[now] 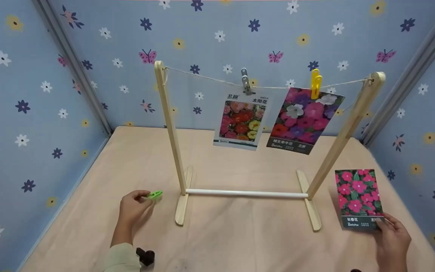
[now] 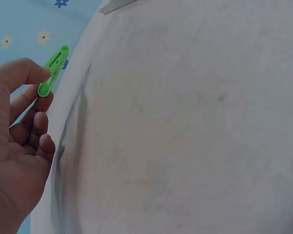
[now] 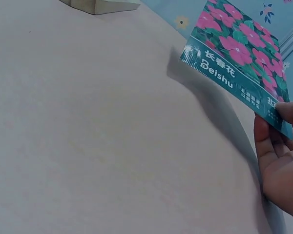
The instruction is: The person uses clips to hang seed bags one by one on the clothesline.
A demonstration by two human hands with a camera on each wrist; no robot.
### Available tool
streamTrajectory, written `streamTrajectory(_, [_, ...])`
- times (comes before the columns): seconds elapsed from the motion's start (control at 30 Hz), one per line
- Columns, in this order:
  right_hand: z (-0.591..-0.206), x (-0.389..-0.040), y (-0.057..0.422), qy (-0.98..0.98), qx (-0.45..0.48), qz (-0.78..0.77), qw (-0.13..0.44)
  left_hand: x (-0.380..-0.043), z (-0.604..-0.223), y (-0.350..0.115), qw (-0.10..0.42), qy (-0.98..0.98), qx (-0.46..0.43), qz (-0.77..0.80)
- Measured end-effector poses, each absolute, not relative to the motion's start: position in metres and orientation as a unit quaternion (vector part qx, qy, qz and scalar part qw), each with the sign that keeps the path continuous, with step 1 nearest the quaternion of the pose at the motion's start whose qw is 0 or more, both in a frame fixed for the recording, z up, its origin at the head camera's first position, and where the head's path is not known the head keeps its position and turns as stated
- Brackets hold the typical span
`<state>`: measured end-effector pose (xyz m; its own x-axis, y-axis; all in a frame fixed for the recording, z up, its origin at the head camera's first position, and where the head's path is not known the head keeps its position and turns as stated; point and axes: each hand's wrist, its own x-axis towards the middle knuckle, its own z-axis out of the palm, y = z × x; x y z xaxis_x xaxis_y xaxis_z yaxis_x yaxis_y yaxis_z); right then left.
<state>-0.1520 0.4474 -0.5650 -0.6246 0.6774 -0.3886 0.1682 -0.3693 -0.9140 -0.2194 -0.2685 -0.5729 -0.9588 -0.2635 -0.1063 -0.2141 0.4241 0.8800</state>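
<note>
Between thumb and fingers, my left hand [image 1: 134, 209] pinches a green clothespin [image 1: 155, 195], left of the wooden stand's foot. The left wrist view shows the same clothespin [image 2: 53, 72] raised at the fingertips. My right hand [image 1: 393, 240] holds a seed packet with pink flowers [image 1: 359, 194] by its lower right corner, picture side up. A string [image 1: 206, 78] runs between the stand's two posts. From it hang a white-bordered flower packet [image 1: 240, 121] under a grey clothespin [image 1: 246, 81] and a purple-pink flower packet [image 1: 304, 121] under a yellow clothespin [image 1: 316, 84]; the latter hangs tilted.
The stand's left post [image 1: 172, 132] and right post [image 1: 347, 132] rise from wooden feet joined by a white rod [image 1: 246, 193]. A pale cloth [image 1: 240, 234] covers the table. Flower-patterned panels [image 1: 210, 41] enclose the back and both sides.
</note>
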Motion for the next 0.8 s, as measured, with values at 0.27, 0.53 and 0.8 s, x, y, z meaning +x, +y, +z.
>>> streamTrajectory(0.27, [-0.564,-0.150,0.450,-0.487,-0.359,0.775,0.180,-0.217,-0.568,-0.268,0.046,-0.836,0.119,-0.534])
streamTrajectory(0.53, [-0.559,-0.143,0.451,-0.436,-0.310,0.828,0.168,-0.217,-0.561,-0.264,0.052,-0.835,0.105,-0.538])
streamTrajectory(0.8, [-0.553,-0.141,0.447,-0.426,-0.294,0.843,0.148,-0.220,-0.551,-0.259,0.080,-0.849,0.074,-0.518])
